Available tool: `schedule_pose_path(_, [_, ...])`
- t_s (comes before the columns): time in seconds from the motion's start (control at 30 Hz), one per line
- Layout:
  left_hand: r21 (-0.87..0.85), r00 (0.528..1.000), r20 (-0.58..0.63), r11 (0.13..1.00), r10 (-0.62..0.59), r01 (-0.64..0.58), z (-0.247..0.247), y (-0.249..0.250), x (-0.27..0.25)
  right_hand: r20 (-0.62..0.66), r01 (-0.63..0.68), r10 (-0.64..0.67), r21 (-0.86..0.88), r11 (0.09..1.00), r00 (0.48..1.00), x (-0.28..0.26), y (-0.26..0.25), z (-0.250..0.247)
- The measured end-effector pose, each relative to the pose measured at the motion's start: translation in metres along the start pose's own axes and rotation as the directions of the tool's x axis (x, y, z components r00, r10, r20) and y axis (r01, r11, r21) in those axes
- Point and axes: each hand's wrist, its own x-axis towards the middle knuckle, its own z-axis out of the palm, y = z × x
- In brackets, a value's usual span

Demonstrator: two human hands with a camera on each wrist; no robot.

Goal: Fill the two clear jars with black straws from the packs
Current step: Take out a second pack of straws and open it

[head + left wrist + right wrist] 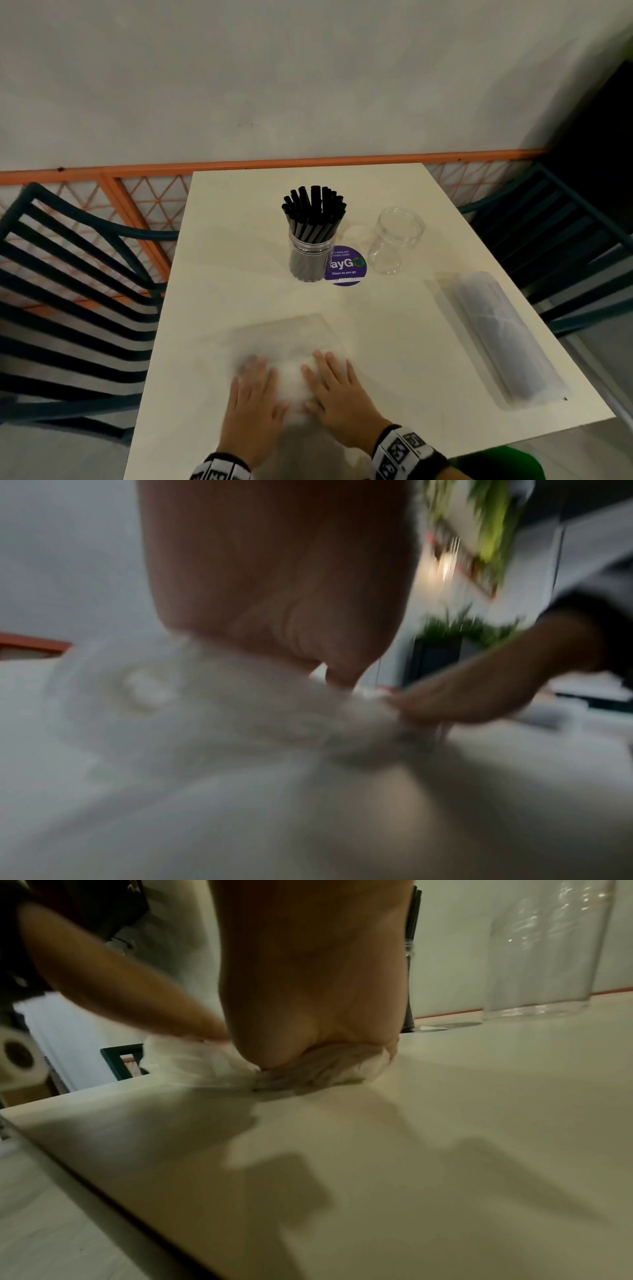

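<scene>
A clear jar (311,255) packed with black straws (313,209) stands mid-table. To its right is an empty clear jar (397,240), seen close in the right wrist view as the empty jar (544,947). A full, frosted straw pack (503,339) lies along the right edge. Near the front edge, my left hand (255,387) and right hand (329,380) press flat, fingers straight, on an empty plastic wrapper (294,377). The wrapper (240,710) bunches up between the hands, and crumpled plastic (192,1058) shows under my right palm (308,974). Motion blurs both hands.
The white table (239,240) carries a round purple sticker (346,269) beside the full jar. A faint clear lid (356,233) seems to sit behind it. Dark slatted chairs stand left (68,291) and right (565,240). A wall with an orange rail (308,162) runs behind.
</scene>
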Motion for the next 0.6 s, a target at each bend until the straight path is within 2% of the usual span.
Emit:
schedule_pose_path(0.07, [0.008,0.997,-0.060,0.999,0.038,-0.037,0.024,-0.018,0.010,0.029,0.042,-0.041,-0.014,0.999,0.999,-0.003,0.006,-0.005])
schedule_pose_path(0.1, [0.010,0.994,-0.093,0.998,0.063,-0.062,0.021,-0.018,0.009,0.035,0.123,-0.124,0.021,0.992,0.992,-0.005,0.009,-0.011])
schedule_pose_path(0.13, [0.023,0.993,-0.096,0.997,0.071,-0.069,0.019,-0.017,0.008,0.048,0.226,-0.232,0.108,0.968,0.972,-0.006,0.014,-0.017])
schedule_pose_path(0.17, [0.038,0.992,-0.107,0.997,0.064,-0.060,0.017,-0.015,0.007,0.043,0.272,-0.290,0.242,0.931,0.956,-0.008,0.019,-0.027])
schedule_pose_path(0.2, [0.052,0.996,-0.076,0.998,0.050,-0.046,0.016,-0.013,0.005,0.010,0.264,-0.289,0.374,0.889,0.957,-0.012,0.026,-0.036])
schedule_pose_path(0.27, [0.052,0.998,-0.060,0.999,-0.012,0.015,0.007,-0.006,0.005,-0.245,0.252,-0.141,0.513,0.820,0.959,-0.018,0.054,-0.050])
schedule_pose_path(0.3, [0.048,0.998,-0.063,0.999,-0.018,0.021,-0.002,0.000,0.005,-0.380,0.233,-0.019,0.525,0.819,0.925,-0.021,0.073,-0.053])
schedule_pose_path(0.37, [-0.035,0.994,-0.107,0.999,0.009,-0.012,-0.024,0.021,0.006,-0.570,0.147,0.194,0.498,0.855,0.798,-0.028,0.120,-0.059])
schedule_pose_path(0.4, [-0.093,0.990,-0.138,0.996,0.004,-0.017,-0.033,0.035,0.006,-0.615,0.069,0.289,0.491,0.868,0.734,-0.029,0.147,-0.060])
schedule_pose_path(0.43, [-0.129,0.984,-0.176,0.991,0.018,-0.041,-0.042,0.051,0.008,-0.619,-0.024,0.377,0.500,0.866,0.689,-0.032,0.173,-0.062])
schedule_pose_path(0.5, [-0.242,0.960,-0.278,0.964,0.036,-0.106,-0.050,0.079,0.012,-0.567,-0.199,0.522,0.533,0.822,0.637,-0.039,0.222,-0.066])
schedule_pose_path(0.6, [-0.376,0.954,-0.294,0.911,0.060,-0.173,-0.056,0.129,0.022,-0.291,-0.471,0.740,0.619,0.629,0.606,-0.056,0.273,-0.061])
